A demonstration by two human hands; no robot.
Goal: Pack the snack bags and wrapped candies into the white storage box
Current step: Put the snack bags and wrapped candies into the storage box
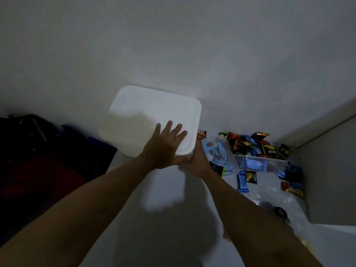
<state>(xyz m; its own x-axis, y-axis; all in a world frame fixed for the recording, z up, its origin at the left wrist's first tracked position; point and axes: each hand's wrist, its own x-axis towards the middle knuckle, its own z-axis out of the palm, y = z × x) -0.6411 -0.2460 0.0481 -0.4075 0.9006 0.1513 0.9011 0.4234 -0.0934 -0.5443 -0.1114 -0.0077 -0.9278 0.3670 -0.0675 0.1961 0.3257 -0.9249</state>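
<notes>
The white storage box [146, 112] stands at the centre with its lid on. My left hand [163, 145] lies flat on the lid's near right corner, fingers spread. My right hand [196, 158] grips the box's near right corner from the side, just under the lid edge. To the right, a heap of snack bags [250, 143] fills a clear plastic tray [260, 163]. A clear bag of blue wrapped candies [219, 153] lies beside my right hand. A blue candy bar [242, 181] and a dark snack packet [251, 177] lie loose in front of the tray.
Dark bags and red cloth [38, 160] pile up at the left. A pale wall rises behind the box and a ledge [327, 170] closes the right side. An empty clear plastic bag [277, 197] and a small dark round object [280, 211] lie at the near right.
</notes>
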